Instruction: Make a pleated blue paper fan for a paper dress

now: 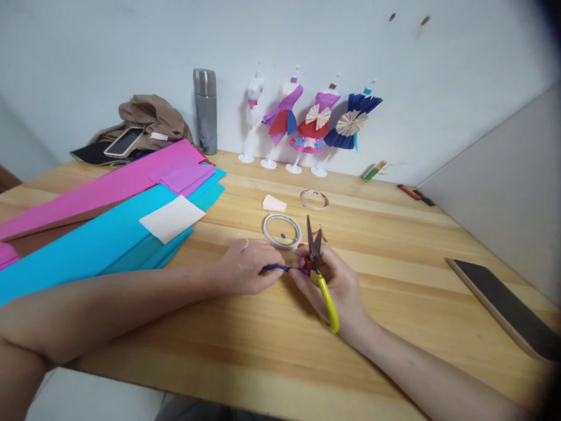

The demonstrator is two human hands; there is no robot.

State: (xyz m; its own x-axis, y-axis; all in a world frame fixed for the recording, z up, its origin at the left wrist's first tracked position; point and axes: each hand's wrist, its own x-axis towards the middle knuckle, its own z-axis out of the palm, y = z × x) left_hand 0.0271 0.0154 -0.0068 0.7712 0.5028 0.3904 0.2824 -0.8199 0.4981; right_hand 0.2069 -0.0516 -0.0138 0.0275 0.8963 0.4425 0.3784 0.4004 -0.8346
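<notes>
Over the pale wooden bench (245, 345), left grip (252, 266) and right grip (347, 286) pinch a thin blue paper strip (277, 266), seemingly for tautness, the right also tucking yellow-handled metal scissors (327, 297) blades-away.

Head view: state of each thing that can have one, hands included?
Left hand: pinching blue strip
Right hand: holding scissors and blue strip
Blue strip: stretched between hands
Scissors: blades apart
White tape roll: lying flat
Flask: upright, capped
Phone: face up, screen dark
Dark-faced device at right: lying flat
Leftmost mannequin: upright, mostly bare
Other three mannequins: upright, dressed
</notes>
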